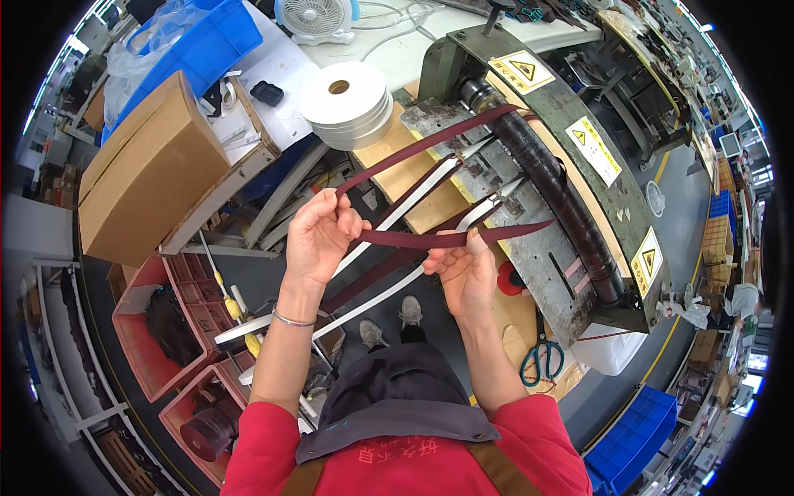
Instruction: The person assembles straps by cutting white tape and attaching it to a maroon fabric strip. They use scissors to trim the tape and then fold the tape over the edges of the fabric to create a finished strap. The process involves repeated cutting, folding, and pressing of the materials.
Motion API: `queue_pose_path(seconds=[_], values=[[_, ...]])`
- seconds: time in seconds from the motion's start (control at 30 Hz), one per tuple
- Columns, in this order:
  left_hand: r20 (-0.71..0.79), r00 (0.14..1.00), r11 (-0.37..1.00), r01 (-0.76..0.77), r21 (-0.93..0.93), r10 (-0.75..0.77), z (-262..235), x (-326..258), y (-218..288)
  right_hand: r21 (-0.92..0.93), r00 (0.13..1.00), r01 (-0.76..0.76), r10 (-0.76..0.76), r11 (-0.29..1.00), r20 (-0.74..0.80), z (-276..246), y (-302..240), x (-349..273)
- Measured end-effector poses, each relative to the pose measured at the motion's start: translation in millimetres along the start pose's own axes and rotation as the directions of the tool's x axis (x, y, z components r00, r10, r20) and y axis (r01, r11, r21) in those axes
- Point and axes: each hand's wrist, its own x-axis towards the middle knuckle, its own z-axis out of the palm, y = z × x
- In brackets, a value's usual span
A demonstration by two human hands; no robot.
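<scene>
A maroon fabric strip (426,149) runs from the top of a dark roller (546,194) down to my left hand (318,236). My left fingers are closed on it at the loop. From there the strip crosses to my right hand (465,277), pinched between thumb and fingers, and its end trails right over the metal plate (550,285). Beneath, white tapes (426,188) and more maroon strip slant up to two pointed metal guides (506,190) before the roller.
Stacked white tape rolls (343,95) stand beyond my left hand. Green-handled scissors (542,364) lie right of my right forearm. A cardboard box (153,169) and red crates (157,331) are on the left. The machine frame (571,124) carries yellow warning labels.
</scene>
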Motion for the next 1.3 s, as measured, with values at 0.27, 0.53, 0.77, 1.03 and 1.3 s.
queue_pose_path(seconds=[0.27,0.53,0.77,1.03,1.3], values=[[-0.145,0.94,0.778,-0.162,0.608,0.309,-8.8,5.4,-3.8,-0.076,1.0,0.002,-0.002,0.997,0.005,5.9,5.4,3.5],[0.353,0.928,0.043,-0.36,0.932,0.121,54.1,1.8,-16.1,-0.319,0.997,0.06,-0.07,0.946,-0.017,7.5,29.4,10.8],[0.01,0.964,0.466,0.12,0.877,-0.266,40.8,26.7,-41.4,-0.532,0.986,0.14,-0.166,0.835,-0.001,-2.1,25.1,13.0],[0.106,0.958,0.575,0.07,0.815,-0.267,36.2,31.2,-38.9,-0.097,0.846,0.291,-0.304,0.952,-0.438,-37.4,-51.3,71.8],[0.116,0.921,0.642,0.166,0.749,-0.373,27.1,23.6,-28.8,-0.047,0.888,0.259,-0.257,0.965,-0.381,-49.3,-49.0,80.0]])
